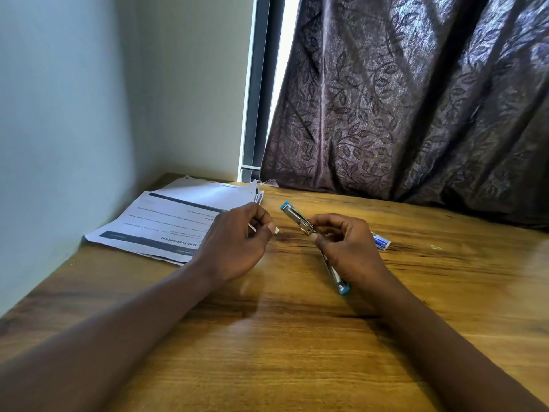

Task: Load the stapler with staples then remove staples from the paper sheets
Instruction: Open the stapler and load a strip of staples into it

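A small metal stapler (294, 217) with blue ends is swung wide open above the wooden table (297, 337). My right hand (347, 248) grips it at the hinge; one arm points up-left, the other runs down toward me to a blue tip (343, 288). My left hand (237, 245), just left of the stapler, pinches a thin silvery strip of staples (252, 227) between thumb and fingers. Printed paper sheets (178, 221) lie in a loose stack at the back left corner. A white-and-blue staple box (381, 240) peeks out behind my right hand.
A pale wall (74, 114) bounds the table on the left. A dark leaf-patterned curtain (416, 99) hangs along the back edge, with a window frame (255, 114) beside it. Bare wood lies in front of my hands.
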Available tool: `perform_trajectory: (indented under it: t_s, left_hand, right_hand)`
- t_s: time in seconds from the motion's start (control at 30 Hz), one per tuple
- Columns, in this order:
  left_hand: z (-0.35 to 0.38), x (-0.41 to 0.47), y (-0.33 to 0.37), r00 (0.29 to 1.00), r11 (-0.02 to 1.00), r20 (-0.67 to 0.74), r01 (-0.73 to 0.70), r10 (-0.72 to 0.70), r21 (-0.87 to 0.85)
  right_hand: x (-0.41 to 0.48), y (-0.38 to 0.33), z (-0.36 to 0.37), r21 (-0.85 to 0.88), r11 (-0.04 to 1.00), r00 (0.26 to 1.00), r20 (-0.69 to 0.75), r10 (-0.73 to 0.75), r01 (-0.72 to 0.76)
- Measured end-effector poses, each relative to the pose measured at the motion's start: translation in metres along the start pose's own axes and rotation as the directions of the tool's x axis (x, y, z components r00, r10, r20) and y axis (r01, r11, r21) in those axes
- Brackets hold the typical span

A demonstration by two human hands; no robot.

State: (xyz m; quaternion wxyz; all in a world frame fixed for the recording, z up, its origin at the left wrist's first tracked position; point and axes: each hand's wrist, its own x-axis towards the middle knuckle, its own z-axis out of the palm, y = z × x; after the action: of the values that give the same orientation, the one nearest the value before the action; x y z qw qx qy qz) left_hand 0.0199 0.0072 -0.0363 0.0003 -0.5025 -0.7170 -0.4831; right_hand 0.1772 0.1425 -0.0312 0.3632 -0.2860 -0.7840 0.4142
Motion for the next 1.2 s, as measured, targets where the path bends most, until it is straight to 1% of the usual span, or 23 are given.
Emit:
perform_trajectory:
  t_s: [0.1,0.3,0.47,0.57,0.67,0.77,0.87,0.93,1.0,1.03,1.1,1.13,1.2]
  left_hand:
    - [0.001,0.0,-0.001,0.999,1.0,0.034,0.012,-0.013,0.018]
    - [0.0,-0.001,0.0,0.994,0.992,0.097,0.039,-0.051,0.123]
    - [-0.001,-0.001,-0.002,0.982,0.977,0.18,0.014,-0.054,0.214]
    - [-0.002,0.0,-0.004,0.973,0.96,0.23,-0.032,-0.034,0.277]
    - [-0.006,0.001,-0.003,0.947,0.957,0.32,-0.06,-0.035,0.285]
    - [-0.008,0.002,-0.003,0.922,0.951,0.388,-0.115,-0.006,0.288]
    - [-0.008,0.002,-0.004,0.925,0.952,0.379,-0.118,0.002,0.284]
    - [-0.008,0.002,-0.005,0.932,0.96,0.362,-0.107,0.005,0.261]
    - [-0.008,0.003,-0.007,0.94,0.97,0.341,-0.093,0.01,0.227]
    - [-0.008,0.003,-0.008,0.944,0.973,0.33,-0.085,0.01,0.213]
    - [-0.007,0.004,-0.011,0.95,0.977,0.313,-0.076,0.01,0.197]
    - [-0.006,0.004,-0.012,0.951,0.978,0.308,-0.079,0.016,0.193]
    - [-0.005,0.004,-0.014,0.955,0.973,0.291,-0.115,0.052,0.203]
  right_hand:
    - [0.003,0.003,0.002,-0.103,0.992,0.998,0.006,-0.066,0.066]
    - [0.01,0.008,0.006,-0.204,0.976,0.997,0.016,-0.069,0.071]
    - [0.017,0.011,0.01,-0.268,0.958,0.994,0.063,-0.087,0.101]
    - [0.019,0.012,0.012,-0.33,0.937,0.993,0.065,-0.097,0.113]
    - [0.021,0.015,0.013,-0.341,0.933,0.993,0.058,-0.103,0.116]
    - [0.022,0.019,0.011,-0.283,0.954,0.995,0.035,-0.095,0.101]
    - [0.022,0.019,0.008,-0.243,0.962,0.991,-0.021,-0.13,0.121]
    - [0.022,0.019,0.001,-0.272,0.951,0.982,-0.077,-0.172,0.145]
    - [0.027,0.022,-0.012,-0.372,0.913,0.96,-0.152,-0.236,0.166]
    - [0.03,0.025,-0.021,-0.427,0.891,0.949,-0.188,-0.254,0.154]
    - [0.037,0.033,-0.04,-0.519,0.852,0.938,-0.255,-0.235,0.072]
    - [0.039,0.038,-0.05,-0.565,0.825,0.939,-0.279,-0.202,0.01]
    - [0.041,0.05,-0.067,-0.65,0.749,0.953,-0.291,-0.089,-0.129]
